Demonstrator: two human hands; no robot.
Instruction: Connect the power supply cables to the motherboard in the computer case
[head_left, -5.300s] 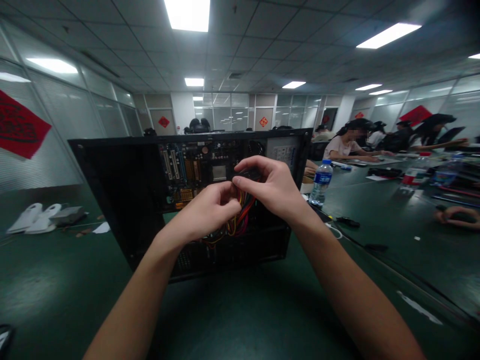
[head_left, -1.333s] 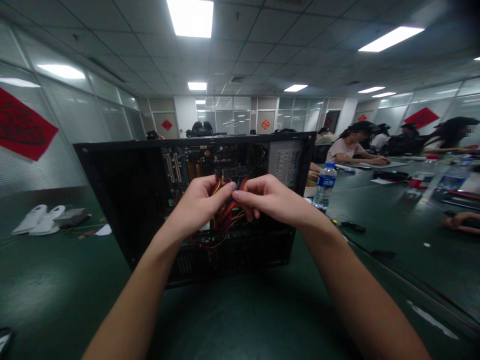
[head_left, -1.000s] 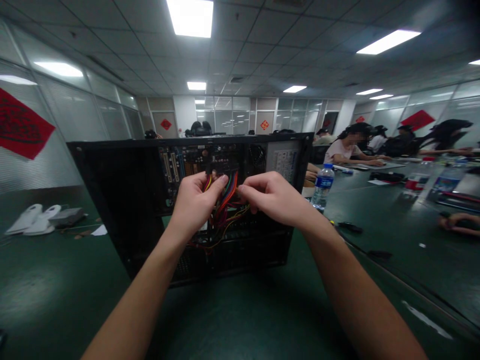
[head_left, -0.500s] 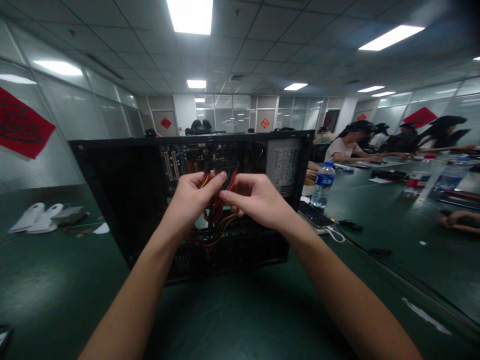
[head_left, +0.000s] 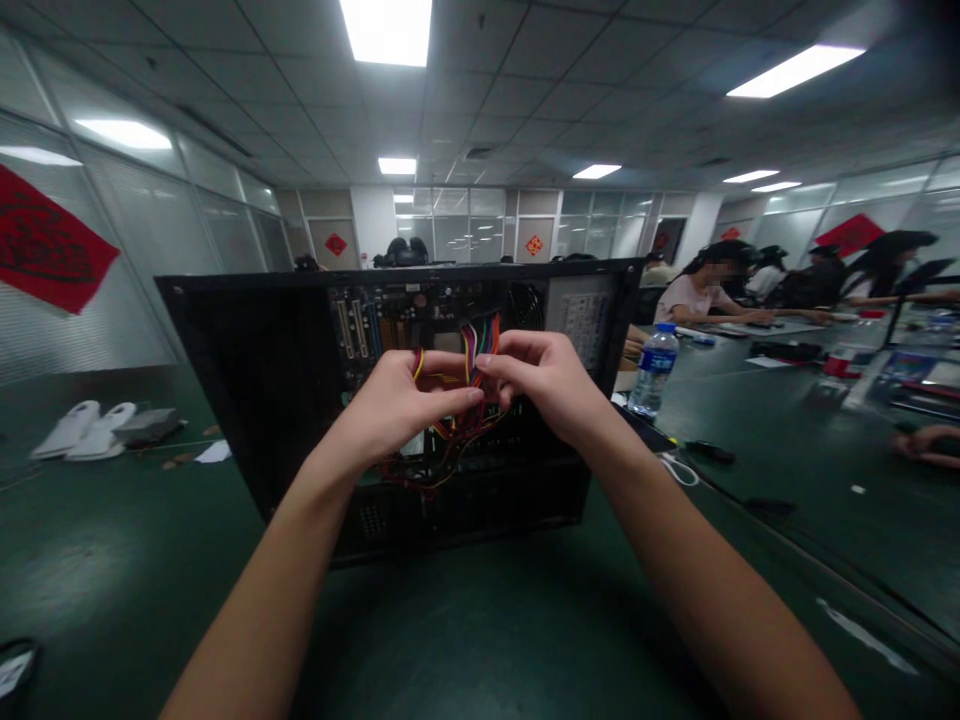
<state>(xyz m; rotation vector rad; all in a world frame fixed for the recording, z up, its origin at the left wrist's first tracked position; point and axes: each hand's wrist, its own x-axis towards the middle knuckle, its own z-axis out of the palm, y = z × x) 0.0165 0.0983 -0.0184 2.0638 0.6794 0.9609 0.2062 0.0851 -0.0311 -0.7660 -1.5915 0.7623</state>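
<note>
An open black computer case [head_left: 225, 400] stands on the green table in front of me, its inside facing me. A bundle of coloured power cables [head_left: 480, 345] hangs inside it, in front of the motherboard [head_left: 420, 305]. My right hand [head_left: 551, 385] pinches the bundle from the right, thumb over the wires. From the left, my left hand [head_left: 409, 400] closes thumb and fingers around the same bundle; a yellow wire passes over its index finger. Loose wires [head_left: 442, 465] droop below both hands. The silver power supply [head_left: 581, 315] sits at the upper right of the case.
Right of the case stand a water bottle [head_left: 654, 370] and a white cable [head_left: 681, 470]. A computer mouse [head_left: 709, 452] lies farther right. White slipper-like objects [head_left: 82, 430] and a grey block [head_left: 146, 427] lie at left. Co-workers [head_left: 705, 290] sit along the table at right.
Both hands have shifted slightly right along the cable bundle. My left thumb has moved lower and the hands show more of the coloured wires between them. The view has turned a little.
</note>
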